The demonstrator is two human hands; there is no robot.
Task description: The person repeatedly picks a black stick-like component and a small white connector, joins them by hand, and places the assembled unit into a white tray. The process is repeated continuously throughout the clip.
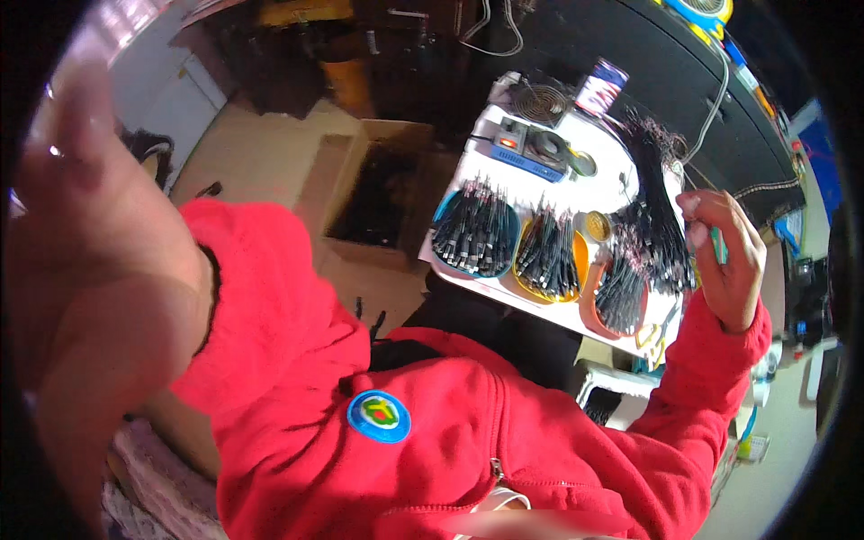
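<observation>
My left hand (108, 270) is raised very close at the left edge, large and blurred. Its visible fingers stretch upward and partly run out of the picture; I see nothing held. At the table's right side is my right hand (731, 261), fingers loosely curved, with a gap between thumb and fingertips. It hovers beside a long bundle of black cables (661, 202), and whether it touches them I cannot tell. Along the near edge of the white table (490, 290), more black cables with silver ends fill a blue basket (438, 243), a yellow basket (583, 261) and an orange basket (589, 310).
Behind the baskets sits a blue device (531, 165) with a lit red switch. A small gold tin (597, 225), a propped phone (601, 87) and yellow-handled cutters (650, 340) are also on the table. An open cardboard box (335, 193) rests on the floor, left.
</observation>
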